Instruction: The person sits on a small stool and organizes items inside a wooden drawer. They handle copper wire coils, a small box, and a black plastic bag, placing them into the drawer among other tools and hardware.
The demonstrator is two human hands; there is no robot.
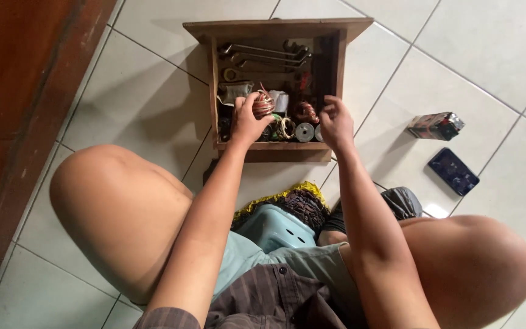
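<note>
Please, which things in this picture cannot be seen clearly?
Head view:
- The copper wire coil: partly covered by the left hand.
- What the right hand pinches, if anything: too small to tell.
- The small parts in the wooden box: dark, crowded, partly behind both hands.
- The stool: mostly hidden by arms and clothing.

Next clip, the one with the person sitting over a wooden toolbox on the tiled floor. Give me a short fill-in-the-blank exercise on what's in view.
1. The left hand holds a coil of ______ wire over the wooden box.
2. The spanners lie at the ______ end of the box, away from the person.
3. The dark phone lies on the tiled ______, apart from the box.
4. The right hand holds ______, its fingers curled above the box.

Missing words: copper; far; floor; nothing
</note>
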